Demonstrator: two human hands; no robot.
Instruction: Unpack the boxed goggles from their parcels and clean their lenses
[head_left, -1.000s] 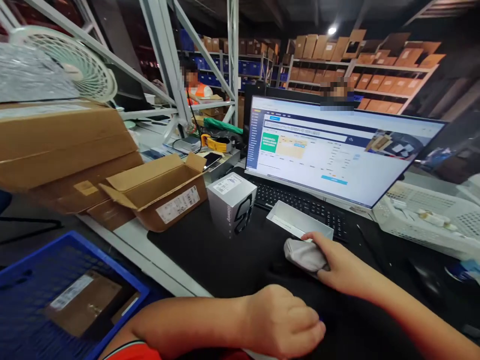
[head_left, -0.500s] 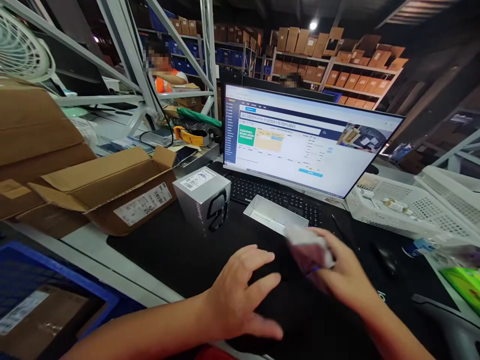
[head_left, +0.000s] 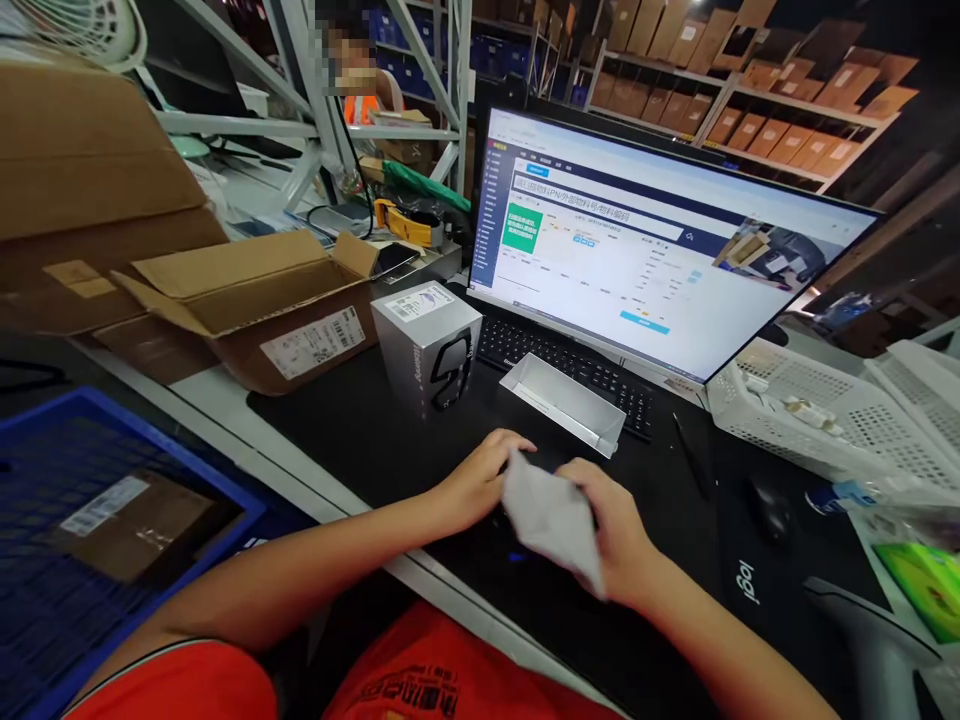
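Note:
A pale grey-white packet [head_left: 553,515], blurred and folded-looking, is held over the black desk mat. My right hand [head_left: 619,525] grips its right side, the fingers partly behind it. At the packet's left edge, my left hand [head_left: 484,480] is closed against it, its fingertips partly hidden. Beyond the hands lies an open silver box part [head_left: 562,400], shallow and tray-like, at the front of the black keyboard [head_left: 577,372]. To the left of that stands a silver box [head_left: 427,350] with a printed label on top and black graphics on its side.
An open cardboard carton [head_left: 277,330] sits at the left, above a blue crate [head_left: 142,410]. The monitor [head_left: 645,250] stands behind the keyboard. A white basket [head_left: 795,440], mouse [head_left: 769,508] and grey scanner-like device [head_left: 870,630] are at the right. Another person [head_left: 364,80] is in the background.
The packet has moved left and toward me in my right hand, and its paler face now shows. My left hand, spread before, has closed at the packet's edge. The view has tilted down.

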